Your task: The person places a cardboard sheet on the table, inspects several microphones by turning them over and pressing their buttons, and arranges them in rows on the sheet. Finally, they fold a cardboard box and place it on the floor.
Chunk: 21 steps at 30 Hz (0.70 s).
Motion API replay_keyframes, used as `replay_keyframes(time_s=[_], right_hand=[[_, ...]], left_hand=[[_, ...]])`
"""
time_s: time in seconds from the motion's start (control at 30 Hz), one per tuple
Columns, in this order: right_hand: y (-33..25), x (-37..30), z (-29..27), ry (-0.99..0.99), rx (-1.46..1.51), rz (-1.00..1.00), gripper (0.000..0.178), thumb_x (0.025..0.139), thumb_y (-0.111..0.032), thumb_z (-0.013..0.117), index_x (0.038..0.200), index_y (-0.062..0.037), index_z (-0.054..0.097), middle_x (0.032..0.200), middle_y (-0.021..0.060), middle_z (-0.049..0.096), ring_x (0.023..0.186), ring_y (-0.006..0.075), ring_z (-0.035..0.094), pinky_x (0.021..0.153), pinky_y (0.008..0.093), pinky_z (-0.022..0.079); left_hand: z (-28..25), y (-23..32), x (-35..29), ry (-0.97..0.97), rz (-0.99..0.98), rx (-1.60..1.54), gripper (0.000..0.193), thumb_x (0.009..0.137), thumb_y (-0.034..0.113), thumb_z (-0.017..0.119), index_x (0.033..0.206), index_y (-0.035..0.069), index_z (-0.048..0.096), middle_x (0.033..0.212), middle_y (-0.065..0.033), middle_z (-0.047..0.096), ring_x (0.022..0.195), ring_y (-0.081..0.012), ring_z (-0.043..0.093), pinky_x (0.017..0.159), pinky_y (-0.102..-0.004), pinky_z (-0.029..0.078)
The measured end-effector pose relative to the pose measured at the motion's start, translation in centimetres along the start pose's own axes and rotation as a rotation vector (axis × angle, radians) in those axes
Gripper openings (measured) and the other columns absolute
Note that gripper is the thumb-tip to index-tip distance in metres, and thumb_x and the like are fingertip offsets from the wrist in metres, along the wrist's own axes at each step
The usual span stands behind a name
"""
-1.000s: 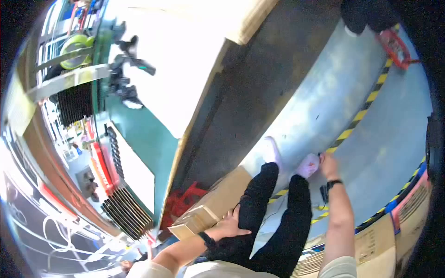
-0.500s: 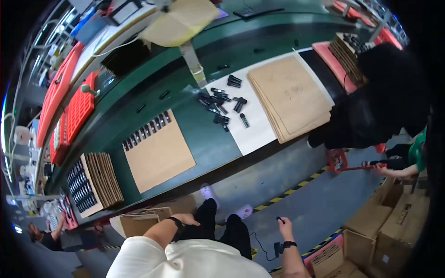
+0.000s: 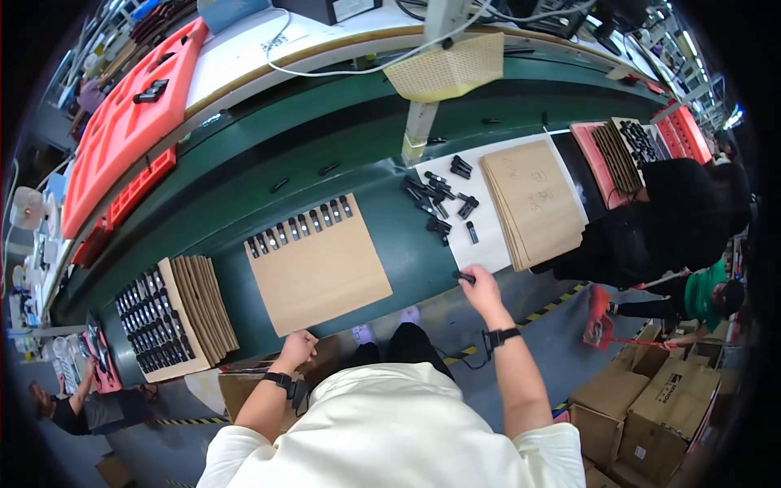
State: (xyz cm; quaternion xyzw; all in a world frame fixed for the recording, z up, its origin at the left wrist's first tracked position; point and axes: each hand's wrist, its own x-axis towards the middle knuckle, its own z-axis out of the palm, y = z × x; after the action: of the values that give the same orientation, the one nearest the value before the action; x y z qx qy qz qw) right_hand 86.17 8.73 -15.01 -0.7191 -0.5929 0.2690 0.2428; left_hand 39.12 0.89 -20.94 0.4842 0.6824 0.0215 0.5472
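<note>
My right hand point(image 3: 482, 291) pinches a small black stick-shaped device point(image 3: 464, 277) at the table's front edge, beside a white sheet point(image 3: 486, 259). My left hand point(image 3: 299, 348) is curled closed by the lower edge of a brown cardboard sheet point(image 3: 321, 272); nothing shows in its fingers. Along the far edge of that cardboard stands a row of several black devices point(image 3: 304, 224). A loose heap of similar devices point(image 3: 435, 195) lies on the white sheet and the green table. One device point(image 3: 472, 233) lies apart on the white sheet.
Stacked cardboard sheets point(image 3: 533, 199) lie at right. At left, cardboard layers point(image 3: 203, 309) stand beside rows of black devices point(image 3: 153, 321). A post with a yellow mesh tray point(image 3: 447, 69) rises behind. A dark-clothed person point(image 3: 667, 220) is at right; cartons point(image 3: 671, 407) stand on the floor.
My right hand has risen from beside my body to the table edge, still holding the black device. My left hand has moved up to the cardboard sheet, its fingers now curled. The view has shifted.
</note>
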Motion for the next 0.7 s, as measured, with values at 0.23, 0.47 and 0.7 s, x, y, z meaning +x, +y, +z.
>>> replay_keyframes(time_s=[0.23,0.47,0.7], right_hand=[[0.2,14.6,1.0,-0.062,-0.020,-0.129,0.026,0.075,-0.012,0.071,0.099,-0.0057,0.062,0.100,0.0151,0.063,0.096,0.0339,0.060,0.081,0.0410,0.049],[0.7,27.4,2.3,0.107,-0.142,-0.391,0.028,0.075,-0.007,0.068,0.102,-0.0029,0.061,0.105,0.0180,0.060,0.093,0.0372,0.058,0.082,0.0433,0.049],[-0.4,39.7,7.0,-0.032,-0.349,-0.302,0.036,0.075,-0.013,0.068,0.110,-0.0077,0.061,0.113,0.0181,0.060,0.105,0.0365,0.056,0.088,0.0429,0.048]], left_hand=[[-2.6,3.7,1.1,0.263,-0.147,-0.131,0.023,0.091,0.021,0.058,0.083,-0.001,0.064,0.059,-0.0091,0.063,0.044,-0.0166,0.056,0.045,-0.0309,0.047],[-1.8,2.9,0.9,0.528,-0.097,-0.108,0.026,0.090,0.021,0.058,0.080,-0.002,0.063,0.060,-0.0109,0.064,0.051,-0.0192,0.062,0.053,-0.0323,0.050],[0.4,3.4,-1.9,0.601,-0.270,-0.167,0.021,0.089,0.018,0.060,0.080,-0.001,0.063,0.062,-0.0116,0.066,0.059,-0.0202,0.066,0.059,-0.0324,0.051]])
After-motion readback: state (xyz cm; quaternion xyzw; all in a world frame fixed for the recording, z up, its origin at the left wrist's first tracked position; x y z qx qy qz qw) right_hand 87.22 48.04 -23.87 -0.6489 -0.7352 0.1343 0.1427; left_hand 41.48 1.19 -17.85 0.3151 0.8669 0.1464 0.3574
